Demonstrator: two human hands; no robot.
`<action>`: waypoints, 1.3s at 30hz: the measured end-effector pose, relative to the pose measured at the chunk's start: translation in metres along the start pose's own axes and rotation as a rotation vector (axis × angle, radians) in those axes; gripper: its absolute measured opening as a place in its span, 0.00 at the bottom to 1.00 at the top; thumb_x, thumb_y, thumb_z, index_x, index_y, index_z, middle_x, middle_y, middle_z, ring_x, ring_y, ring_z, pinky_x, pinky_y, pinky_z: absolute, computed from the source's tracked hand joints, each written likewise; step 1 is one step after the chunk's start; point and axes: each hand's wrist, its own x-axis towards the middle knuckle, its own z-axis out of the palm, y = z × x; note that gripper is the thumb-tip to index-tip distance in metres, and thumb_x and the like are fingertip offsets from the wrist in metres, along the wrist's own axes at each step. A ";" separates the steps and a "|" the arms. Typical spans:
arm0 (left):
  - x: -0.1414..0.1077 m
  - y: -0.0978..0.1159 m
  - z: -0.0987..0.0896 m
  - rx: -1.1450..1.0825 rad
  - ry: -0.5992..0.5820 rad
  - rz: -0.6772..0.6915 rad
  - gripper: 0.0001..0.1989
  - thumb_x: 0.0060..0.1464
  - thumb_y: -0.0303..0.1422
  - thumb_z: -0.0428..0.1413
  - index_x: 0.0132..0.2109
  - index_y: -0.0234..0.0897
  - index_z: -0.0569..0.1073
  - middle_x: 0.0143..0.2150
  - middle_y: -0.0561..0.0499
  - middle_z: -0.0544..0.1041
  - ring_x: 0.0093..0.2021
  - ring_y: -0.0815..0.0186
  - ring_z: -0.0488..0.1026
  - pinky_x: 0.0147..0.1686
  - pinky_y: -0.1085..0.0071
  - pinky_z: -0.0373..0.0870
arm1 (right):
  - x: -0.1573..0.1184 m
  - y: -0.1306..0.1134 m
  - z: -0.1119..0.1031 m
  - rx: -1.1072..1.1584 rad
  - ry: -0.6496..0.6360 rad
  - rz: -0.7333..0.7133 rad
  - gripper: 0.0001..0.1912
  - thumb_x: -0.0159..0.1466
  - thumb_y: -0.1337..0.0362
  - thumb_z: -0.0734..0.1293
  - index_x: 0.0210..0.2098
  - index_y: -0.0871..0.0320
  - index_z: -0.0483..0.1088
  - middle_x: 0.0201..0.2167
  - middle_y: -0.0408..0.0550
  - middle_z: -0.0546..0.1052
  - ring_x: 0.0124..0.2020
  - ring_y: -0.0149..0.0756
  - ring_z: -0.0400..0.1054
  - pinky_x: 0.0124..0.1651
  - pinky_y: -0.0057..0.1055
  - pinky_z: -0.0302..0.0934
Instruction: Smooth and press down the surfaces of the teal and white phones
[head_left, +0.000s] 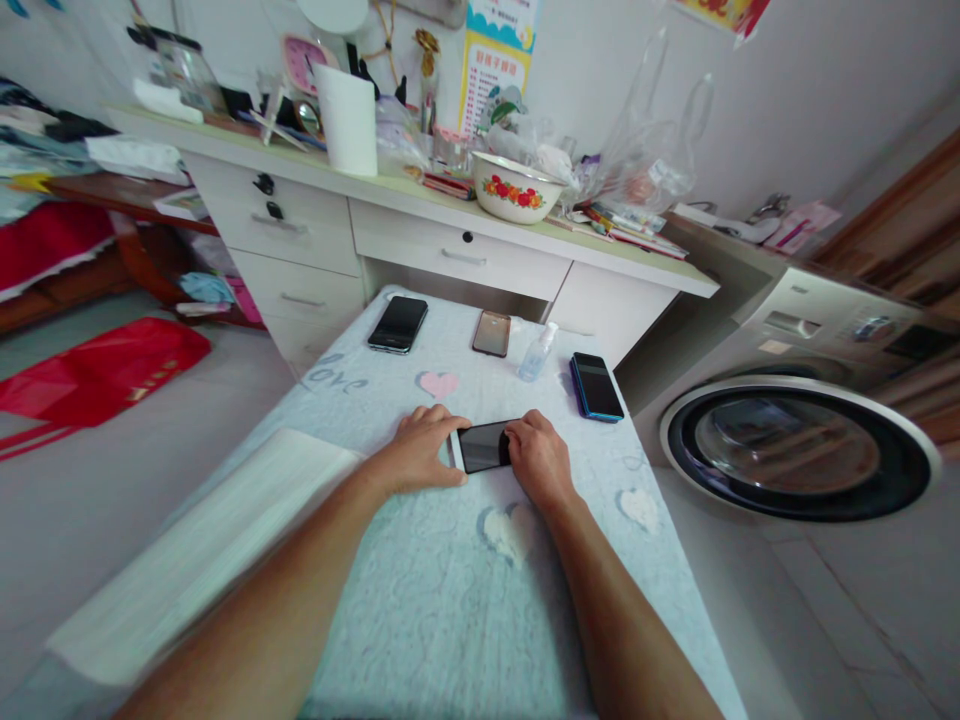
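Note:
A smartphone with a dark screen and a white end lies face up on the cloth-covered table. My left hand grips its left end, thumb at the near edge and fingers at the far edge. At the right end, my right hand has its fingers curled together against the screen; whatever they may hold is hidden. Beyond the hands stand a clear spray bottle and a brownish phone case. A black phone lies at the far left, and another phone in a blue case at the right.
A folded white cloth runs along the table's left side. Behind the table is a white drawer desk bearing a flowered enamel bowl, a paper roll and clutter. A front-loading washing machine stands at right; a red bag lies on the floor.

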 end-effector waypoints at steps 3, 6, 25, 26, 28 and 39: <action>0.000 -0.001 0.001 -0.006 0.013 0.011 0.35 0.39 0.43 0.61 0.58 0.47 0.66 0.51 0.49 0.67 0.53 0.53 0.62 0.52 0.61 0.58 | -0.001 -0.006 0.001 0.001 -0.018 -0.049 0.13 0.67 0.67 0.57 0.38 0.53 0.74 0.38 0.47 0.71 0.41 0.34 0.64 0.40 0.26 0.55; 0.000 -0.002 0.002 -0.007 0.023 0.020 0.35 0.39 0.43 0.60 0.57 0.47 0.66 0.51 0.49 0.67 0.52 0.54 0.62 0.52 0.61 0.58 | -0.001 -0.009 0.002 0.004 -0.032 -0.076 0.13 0.67 0.67 0.58 0.38 0.53 0.74 0.38 0.47 0.71 0.42 0.34 0.64 0.40 0.26 0.54; 0.000 -0.002 0.001 0.007 -0.002 0.003 0.36 0.39 0.44 0.61 0.58 0.47 0.66 0.52 0.49 0.66 0.53 0.54 0.61 0.51 0.62 0.59 | 0.005 0.017 -0.001 -0.013 0.061 0.108 0.14 0.67 0.66 0.58 0.41 0.54 0.75 0.38 0.48 0.71 0.41 0.34 0.64 0.40 0.26 0.53; 0.000 -0.003 0.001 0.006 -0.001 0.004 0.36 0.39 0.44 0.61 0.58 0.47 0.66 0.52 0.49 0.66 0.53 0.54 0.61 0.51 0.62 0.58 | 0.005 0.018 -0.001 -0.014 0.066 0.118 0.14 0.67 0.67 0.58 0.41 0.54 0.75 0.38 0.48 0.71 0.41 0.34 0.64 0.39 0.26 0.53; 0.000 -0.004 0.002 0.005 0.002 0.006 0.36 0.39 0.44 0.61 0.58 0.48 0.66 0.52 0.49 0.66 0.52 0.54 0.61 0.51 0.62 0.58 | 0.005 0.020 0.000 -0.013 0.075 0.130 0.14 0.67 0.67 0.58 0.40 0.54 0.75 0.38 0.47 0.71 0.41 0.34 0.64 0.39 0.26 0.53; 0.000 -0.002 0.000 -0.001 0.003 0.000 0.36 0.39 0.44 0.61 0.58 0.47 0.66 0.51 0.49 0.67 0.52 0.54 0.61 0.52 0.62 0.59 | 0.005 0.019 0.003 -0.047 0.097 0.165 0.14 0.67 0.67 0.57 0.38 0.54 0.75 0.37 0.49 0.71 0.39 0.35 0.64 0.36 0.27 0.51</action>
